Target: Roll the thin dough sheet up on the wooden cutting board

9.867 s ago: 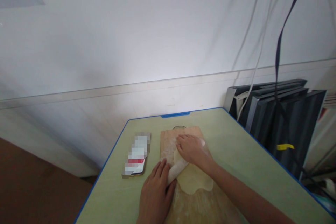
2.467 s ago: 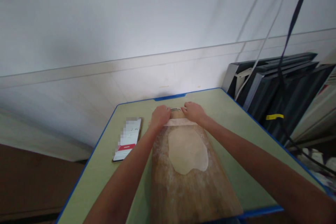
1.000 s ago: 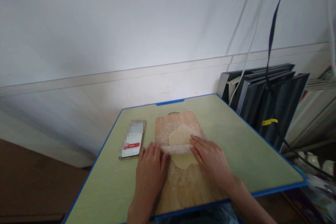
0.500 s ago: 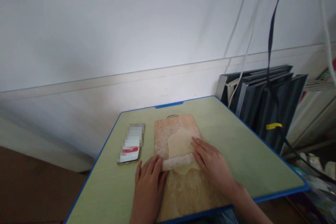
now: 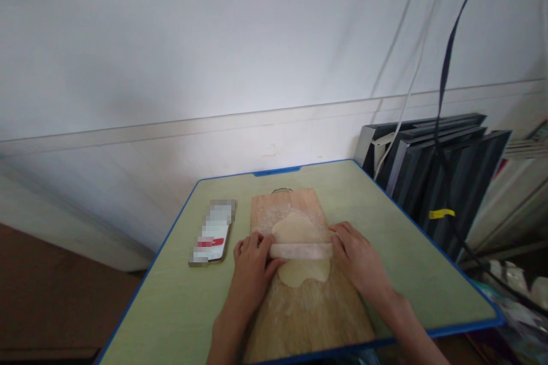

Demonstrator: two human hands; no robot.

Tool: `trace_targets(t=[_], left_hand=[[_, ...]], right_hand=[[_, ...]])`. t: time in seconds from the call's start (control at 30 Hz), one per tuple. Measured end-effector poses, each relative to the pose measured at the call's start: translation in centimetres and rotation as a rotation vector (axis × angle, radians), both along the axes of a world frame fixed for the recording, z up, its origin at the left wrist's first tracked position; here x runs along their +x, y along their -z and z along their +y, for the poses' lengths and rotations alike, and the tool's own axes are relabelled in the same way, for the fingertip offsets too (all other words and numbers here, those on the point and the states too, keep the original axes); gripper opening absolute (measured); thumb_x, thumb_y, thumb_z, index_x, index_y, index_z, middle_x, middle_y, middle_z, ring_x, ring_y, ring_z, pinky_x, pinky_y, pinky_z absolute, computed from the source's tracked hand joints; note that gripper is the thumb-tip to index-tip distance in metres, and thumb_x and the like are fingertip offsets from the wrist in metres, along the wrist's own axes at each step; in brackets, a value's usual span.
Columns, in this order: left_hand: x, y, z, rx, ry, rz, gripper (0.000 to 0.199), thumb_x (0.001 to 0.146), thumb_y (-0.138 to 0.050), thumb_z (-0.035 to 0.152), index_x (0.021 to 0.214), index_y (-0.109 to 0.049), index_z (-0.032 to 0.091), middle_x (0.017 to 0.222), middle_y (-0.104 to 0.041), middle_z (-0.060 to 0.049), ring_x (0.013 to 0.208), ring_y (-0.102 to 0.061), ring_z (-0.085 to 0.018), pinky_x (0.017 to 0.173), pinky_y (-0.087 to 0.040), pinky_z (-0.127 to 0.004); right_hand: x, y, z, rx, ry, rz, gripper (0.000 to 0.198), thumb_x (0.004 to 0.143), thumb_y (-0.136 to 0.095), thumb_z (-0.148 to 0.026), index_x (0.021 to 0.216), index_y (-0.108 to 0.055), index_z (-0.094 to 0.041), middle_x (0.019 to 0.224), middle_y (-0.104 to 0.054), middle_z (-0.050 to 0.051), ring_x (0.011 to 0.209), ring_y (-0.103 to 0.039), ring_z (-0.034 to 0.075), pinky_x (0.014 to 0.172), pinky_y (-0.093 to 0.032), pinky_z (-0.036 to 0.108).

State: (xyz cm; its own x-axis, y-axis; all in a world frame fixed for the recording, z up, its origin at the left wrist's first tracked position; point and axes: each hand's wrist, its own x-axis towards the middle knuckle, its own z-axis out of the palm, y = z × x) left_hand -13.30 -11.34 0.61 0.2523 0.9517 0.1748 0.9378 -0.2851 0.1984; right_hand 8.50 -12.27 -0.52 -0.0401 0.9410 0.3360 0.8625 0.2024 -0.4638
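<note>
A pale, floury rolling pin [image 5: 301, 250] lies crosswise over a flat sheet of dough [image 5: 305, 274], with dough showing on both its far and near sides. My left hand [image 5: 253, 265] is closed around the pin's left end, its thumb on the near side. At the other end, my right hand [image 5: 357, 254] grips the pin with bent fingers, and the tip itself is hidden. Beneath the dough is a wooden cutting board [image 5: 308, 325], dusted with flour and fitted with a metal handle at its far edge.
The board rests on a green table [image 5: 171, 308] with a blue rim. A phone [image 5: 214, 234] lies left of the board. Dark flat panels [image 5: 436, 171] lean beyond the table's right edge, where a dark strap [image 5: 445, 68] hangs. A white wall [image 5: 214, 40] rises behind.
The rolling pin has moved slightly away from me and lies straighter across the dough. Both hands have moved with it, and more dough shows on the near side.
</note>
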Motion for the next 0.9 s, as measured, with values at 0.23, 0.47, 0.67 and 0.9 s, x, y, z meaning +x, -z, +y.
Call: trace_targets(t=[0.23,0.47,0.67,0.9], left_hand=[[0.8,-0.4,1.7,0.01,-0.104,0.044,0.039,0.092,-0.02,0.022,0.083,-0.058,0.016,0.083,-0.061,-0.008,0.085,-0.057,-0.021,0.078,-0.038,-0.037],[1.4,-0.9,1.2,0.002,-0.107,0.123,0.039,0.091,-0.022,0.021,0.078,-0.059,0.017,0.083,-0.063,-0.007,0.083,-0.054,-0.022,0.078,-0.035,-0.038],[1.5,-0.5,-0.7,0.003,-0.185,0.145,0.035,0.09,-0.026,0.021,0.081,-0.059,0.018,0.083,-0.062,-0.007,0.084,-0.052,-0.024,0.08,-0.034,-0.041],[1.9,-0.6,1.2,-0.014,-0.201,0.182,0.039,0.091,-0.024,0.023,0.08,-0.061,0.018,0.083,-0.063,-0.007,0.085,-0.054,-0.025,0.079,-0.034,-0.042]], right_hand=[[0.5,2.1,1.6,0.061,0.044,-0.028,0.036,0.08,-0.029,-0.013,0.103,-0.057,-0.015,0.109,-0.061,0.015,0.105,-0.056,0.024,0.089,-0.044,0.04],[1.1,3.2,1.2,0.086,-0.015,0.069,0.037,0.082,-0.029,-0.018,0.11,-0.053,-0.017,0.11,-0.062,0.013,0.102,-0.058,0.023,0.087,-0.047,0.041],[0.8,2.5,0.0,0.04,-0.042,0.128,0.039,0.079,-0.031,-0.013,0.111,-0.05,-0.021,0.106,-0.064,0.009,0.094,-0.061,0.021,0.079,-0.051,0.038],[0.9,2.6,2.2,0.042,-0.026,0.102,0.041,0.074,-0.029,-0.008,0.106,-0.052,-0.019,0.108,-0.063,0.01,0.1,-0.059,0.022,0.087,-0.048,0.04]])
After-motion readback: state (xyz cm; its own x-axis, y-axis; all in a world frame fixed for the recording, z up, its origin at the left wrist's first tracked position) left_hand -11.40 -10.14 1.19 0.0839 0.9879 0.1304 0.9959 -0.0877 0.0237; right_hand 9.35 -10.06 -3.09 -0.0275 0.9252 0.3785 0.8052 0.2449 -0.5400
